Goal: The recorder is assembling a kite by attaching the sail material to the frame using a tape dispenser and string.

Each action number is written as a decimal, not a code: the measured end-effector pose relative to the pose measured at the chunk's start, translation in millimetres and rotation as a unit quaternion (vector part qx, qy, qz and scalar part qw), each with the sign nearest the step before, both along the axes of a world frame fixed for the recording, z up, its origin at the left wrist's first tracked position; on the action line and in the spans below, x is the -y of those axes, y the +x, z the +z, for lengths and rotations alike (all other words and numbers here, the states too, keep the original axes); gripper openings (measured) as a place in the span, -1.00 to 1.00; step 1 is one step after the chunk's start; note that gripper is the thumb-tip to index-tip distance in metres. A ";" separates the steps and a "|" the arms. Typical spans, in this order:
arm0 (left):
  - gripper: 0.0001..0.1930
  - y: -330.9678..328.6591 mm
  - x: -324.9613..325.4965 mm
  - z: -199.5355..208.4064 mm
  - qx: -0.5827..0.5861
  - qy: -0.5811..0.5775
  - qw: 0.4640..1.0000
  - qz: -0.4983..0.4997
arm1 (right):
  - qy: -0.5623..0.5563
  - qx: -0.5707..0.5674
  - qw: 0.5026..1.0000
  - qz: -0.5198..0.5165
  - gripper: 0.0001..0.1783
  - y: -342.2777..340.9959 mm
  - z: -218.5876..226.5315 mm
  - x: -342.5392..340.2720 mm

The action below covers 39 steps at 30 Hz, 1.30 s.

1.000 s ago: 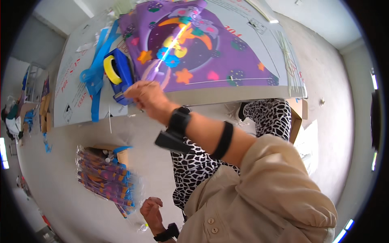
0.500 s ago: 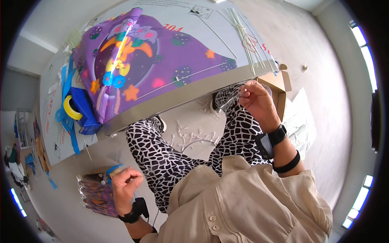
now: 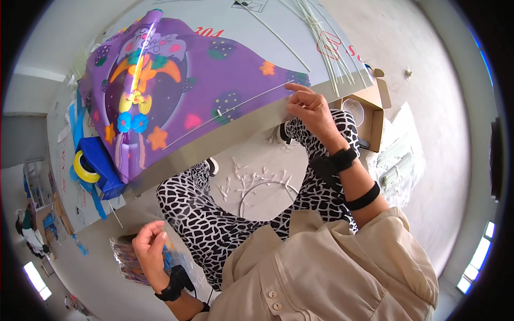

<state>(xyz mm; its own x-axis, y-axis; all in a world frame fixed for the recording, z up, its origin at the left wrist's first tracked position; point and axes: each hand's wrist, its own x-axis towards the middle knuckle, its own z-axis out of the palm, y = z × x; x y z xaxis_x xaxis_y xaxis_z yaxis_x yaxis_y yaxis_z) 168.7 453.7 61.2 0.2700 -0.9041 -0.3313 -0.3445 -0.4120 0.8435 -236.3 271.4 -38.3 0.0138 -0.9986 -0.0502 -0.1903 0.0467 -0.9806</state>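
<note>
A shiny purple printed plastic sheet point(image 3: 206, 88) lies on the table, patterned with flowers and stars. Along its near edge runs a thin white rod point(image 3: 241, 102) with a small white fitting partway. My right hand point(image 3: 316, 115) is at the rod's right end, its index finger stretched over the sheet's corner and its thumb apart; no held object shows. Low on the left, off the table, my left hand point(image 3: 150, 251) is loosely bent with thumb and fingers apart, nothing visible in it. A blue tape dispenser point(image 3: 101, 166) with a yellow core stands at the sheet's left corner.
Several thin white rods point(image 3: 326, 51) lie at the table's right. An open cardboard box point(image 3: 375, 115) and a clear bag of rods point(image 3: 399, 171) are beyond my right knee. White plastic pieces point(image 3: 251, 179) lie on the floor; packaged sheets point(image 3: 126, 262) sit behind my left hand.
My right hand has moved left and forward from beside the table to the rod's end; the thin clear strip it held no longer shows. My left hand has shifted slightly left, its fingers straighter.
</note>
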 end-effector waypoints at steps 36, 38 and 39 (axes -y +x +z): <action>-0.89 9.5 13.0 -9.5 0.045 0.033 0.998 0.018 | 0.059 0.119 0.989 -0.057 -0.89 9.9 1.9 -3.1; -0.94 10.4 25.3 -12.1 0.028 0.034 0.999 0.016 | 0.038 0.123 0.989 -0.076 -0.91 -1.1 -8.5 -3.5; -0.94 9.1 32.9 -15.9 0.018 0.024 0.999 0.013 | 0.049 0.104 0.990 -0.087 -0.92 -4.4 -8.3 -4.3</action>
<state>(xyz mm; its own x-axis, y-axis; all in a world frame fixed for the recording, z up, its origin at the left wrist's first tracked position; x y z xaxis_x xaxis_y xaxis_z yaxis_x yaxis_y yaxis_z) 177.8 420.8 45.3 0.3052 -0.8803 -0.3631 -0.3632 -0.4601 0.8102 -240.6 275.7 -46.6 -0.1375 -0.9774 -0.1605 0.0349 0.1572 -0.9870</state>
